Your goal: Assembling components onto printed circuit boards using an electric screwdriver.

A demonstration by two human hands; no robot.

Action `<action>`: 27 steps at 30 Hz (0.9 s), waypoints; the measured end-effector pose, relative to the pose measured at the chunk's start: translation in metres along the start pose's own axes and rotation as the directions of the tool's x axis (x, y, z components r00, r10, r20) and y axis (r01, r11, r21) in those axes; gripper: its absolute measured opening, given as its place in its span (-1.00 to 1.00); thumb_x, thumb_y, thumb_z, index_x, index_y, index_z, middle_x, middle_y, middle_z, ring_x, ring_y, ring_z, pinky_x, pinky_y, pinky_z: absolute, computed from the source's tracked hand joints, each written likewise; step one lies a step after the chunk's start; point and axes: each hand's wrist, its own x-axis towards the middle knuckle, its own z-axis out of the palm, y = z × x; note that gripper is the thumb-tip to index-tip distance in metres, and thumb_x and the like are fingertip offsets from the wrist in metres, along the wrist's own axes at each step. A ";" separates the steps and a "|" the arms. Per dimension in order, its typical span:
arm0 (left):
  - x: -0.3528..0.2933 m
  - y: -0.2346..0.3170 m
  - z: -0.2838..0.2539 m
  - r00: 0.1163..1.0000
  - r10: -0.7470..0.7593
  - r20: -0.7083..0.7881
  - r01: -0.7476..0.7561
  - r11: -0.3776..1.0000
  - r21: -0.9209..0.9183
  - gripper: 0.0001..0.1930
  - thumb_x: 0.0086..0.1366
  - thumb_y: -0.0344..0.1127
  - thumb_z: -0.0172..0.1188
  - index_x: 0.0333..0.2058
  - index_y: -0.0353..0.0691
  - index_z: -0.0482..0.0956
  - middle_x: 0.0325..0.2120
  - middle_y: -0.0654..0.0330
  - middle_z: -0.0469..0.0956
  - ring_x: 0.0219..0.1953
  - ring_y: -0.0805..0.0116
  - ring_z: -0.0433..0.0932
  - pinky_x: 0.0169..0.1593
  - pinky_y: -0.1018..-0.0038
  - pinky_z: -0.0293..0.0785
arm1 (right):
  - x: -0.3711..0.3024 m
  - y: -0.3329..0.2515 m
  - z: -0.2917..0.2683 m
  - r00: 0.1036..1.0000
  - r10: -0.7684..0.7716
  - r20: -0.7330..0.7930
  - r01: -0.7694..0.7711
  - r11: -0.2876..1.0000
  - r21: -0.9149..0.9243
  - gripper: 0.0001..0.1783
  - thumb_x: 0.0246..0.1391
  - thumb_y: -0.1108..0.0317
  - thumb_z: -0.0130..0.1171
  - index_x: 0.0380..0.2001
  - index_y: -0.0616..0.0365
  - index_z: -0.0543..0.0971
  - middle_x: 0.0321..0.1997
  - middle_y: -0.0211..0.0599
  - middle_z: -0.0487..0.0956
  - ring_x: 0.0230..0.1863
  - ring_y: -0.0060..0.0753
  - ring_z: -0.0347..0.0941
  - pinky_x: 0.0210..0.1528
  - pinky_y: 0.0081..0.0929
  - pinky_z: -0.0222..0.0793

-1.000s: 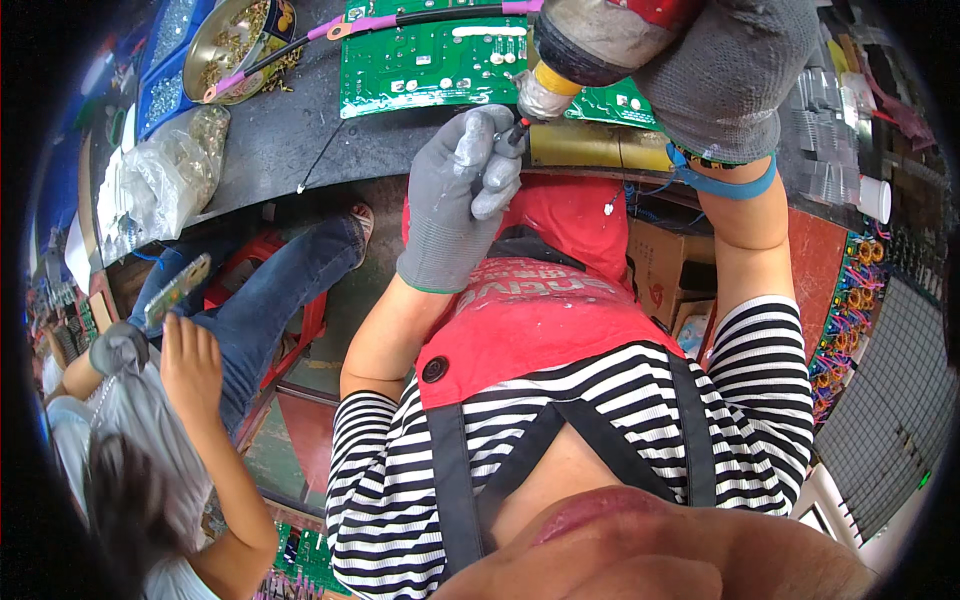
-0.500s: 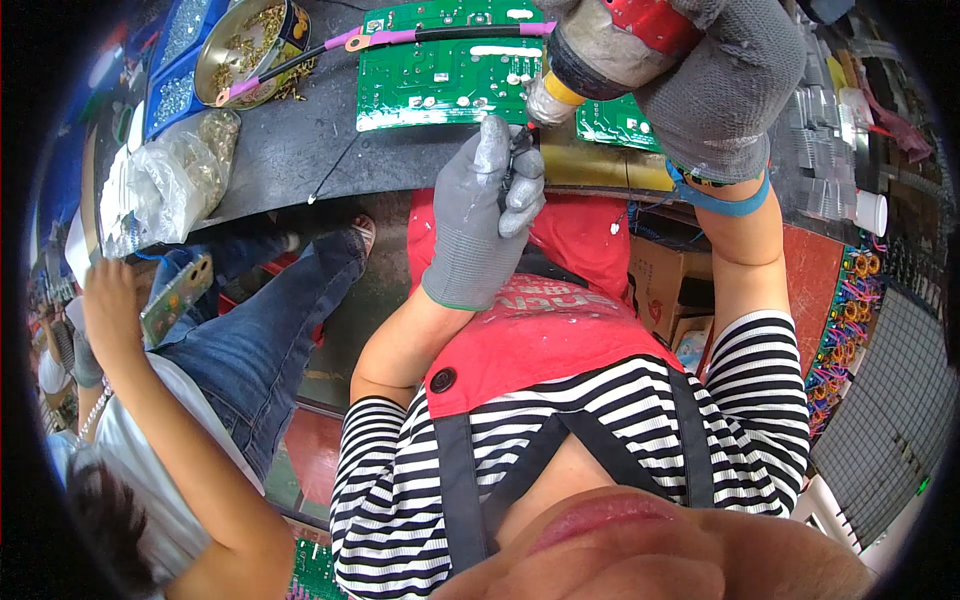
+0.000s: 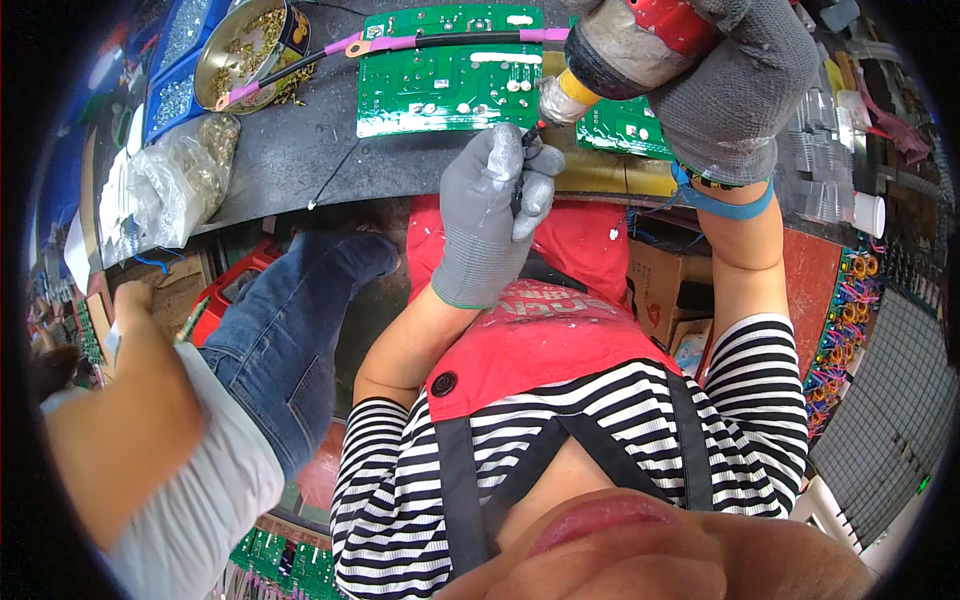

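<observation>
In my gloved right hand (image 3: pixel 735 105) is a power drill (image 3: pixel 625 50) with a red and grey body, its tip pointing down and left. My left hand (image 3: pixel 485 220), in a grey glove with whitish fingertips, is closed around a thin dark bit (image 3: pixel 533 135) at the drill's tip. Behind that hand lies a green circuit board (image 3: pixel 415 95) with white solder spots. A black cable (image 3: pixel 450 41) with pink sleeves and ring lugs crosses the board. Partly covered by the right hand and drill is a second green board (image 3: pixel 625 132).
A round tin (image 3: pixel 217 70) of small brass-coloured parts stands by blue bins (image 3: pixel 172 105) at the left. A clear plastic bag (image 3: pixel 180 185) sits near the table edge. To my left another person (image 3: pixel 240 420) is close by. Clear plastic cups (image 3: pixel 825 150) stand at the right.
The drill and both my hands have shifted slightly to the right and nearer, still together at the bit. The person at my left has moved, arm lowered, and the phone there is out of sight.
</observation>
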 end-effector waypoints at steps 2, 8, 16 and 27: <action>0.002 -0.001 -0.004 1.000 0.007 0.026 -0.006 1.000 -0.028 -0.66 0.42 -0.07 0.10 -0.25 -0.31 0.43 -0.41 0.10 0.54 -0.63 0.63 0.30 -0.65 0.70 0.15 | 0.000 -0.001 0.000 1.000 0.001 -0.003 -0.001 1.000 -0.016 -0.36 0.21 -0.07 0.08 0.11 0.25 0.32 -0.11 -0.13 0.54 -0.14 -0.29 0.55 -0.12 -0.36 0.56; 0.007 -0.002 -0.013 0.996 -0.002 0.085 0.022 0.973 -0.232 -0.80 0.36 -0.23 0.19 -0.25 -0.22 0.44 -0.42 0.13 0.48 -0.62 0.62 0.28 -0.65 0.72 0.18 | 0.001 0.007 -0.008 0.998 -0.063 0.014 0.064 0.978 -0.198 -0.37 0.21 -0.08 0.07 0.09 0.26 0.33 -0.12 -0.12 0.56 -0.16 -0.31 0.56 -0.12 -0.36 0.57; 0.008 -0.006 -0.007 0.979 0.082 0.185 -0.053 0.987 -0.152 -0.82 0.37 -0.25 0.17 -0.25 -0.23 0.45 -0.44 0.13 0.47 -0.63 0.60 0.28 -0.66 0.71 0.16 | 0.009 -0.007 -0.013 0.999 0.020 0.033 -0.009 0.955 -0.297 -0.47 0.17 0.08 0.12 0.04 0.27 0.36 -0.20 -0.08 0.59 -0.24 -0.29 0.58 -0.22 -0.37 0.58; -0.014 0.006 -0.019 0.983 0.111 -0.146 -0.114 0.993 -0.007 -0.64 0.42 -0.36 -0.05 0.09 -0.46 0.35 -0.16 -0.05 0.55 -0.32 0.42 0.48 -0.23 0.59 0.42 | 0.035 -0.012 0.013 0.984 -0.042 -0.173 -0.015 0.948 -0.318 -0.70 -0.04 0.46 0.13 -0.18 0.30 0.46 -0.30 -0.20 0.57 -0.35 -0.39 0.54 -0.27 -0.45 0.54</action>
